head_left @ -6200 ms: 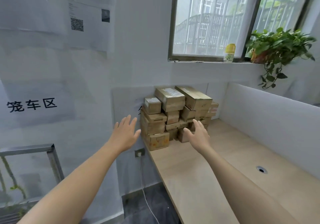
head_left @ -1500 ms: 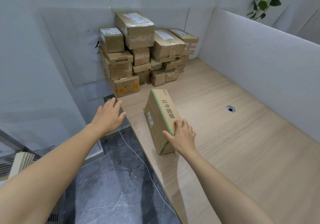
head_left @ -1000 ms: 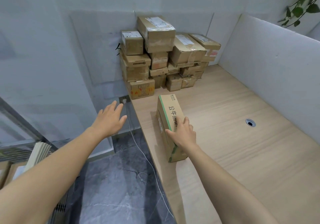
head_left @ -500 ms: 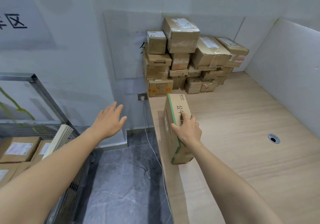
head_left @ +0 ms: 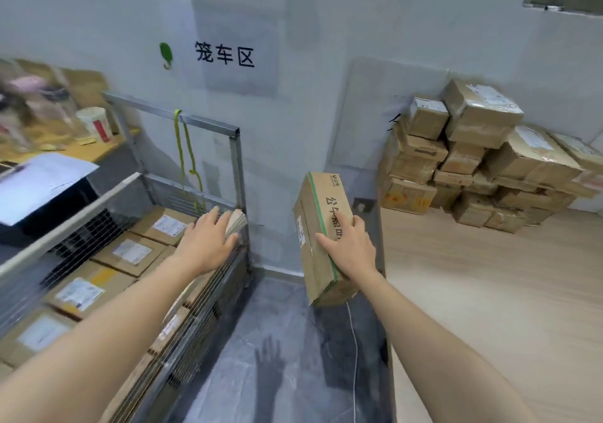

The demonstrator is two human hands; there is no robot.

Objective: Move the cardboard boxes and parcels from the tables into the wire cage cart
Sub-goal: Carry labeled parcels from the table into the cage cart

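One box (head_left: 326, 200) in right hand (head_left: 350, 251), left hand (head_left: 207, 243) seemingly over cart (head_left: 237, 168)

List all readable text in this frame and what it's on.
"笼车区": paper sign on the wall.
"公牛照明": green-striped cardboard box gripped by the right hand; fingers partly cover the last characters.
Shipping labels in the wire cage cart and on the stacked boxes: too small to read.

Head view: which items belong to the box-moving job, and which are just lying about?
Job: green-striped box in right hand; box stack on table; wire cage cart; labelled boxes inside it; left hand by cart rim.
Lying about: paper cup; white sheet; wall sign; green cord; floor cable.
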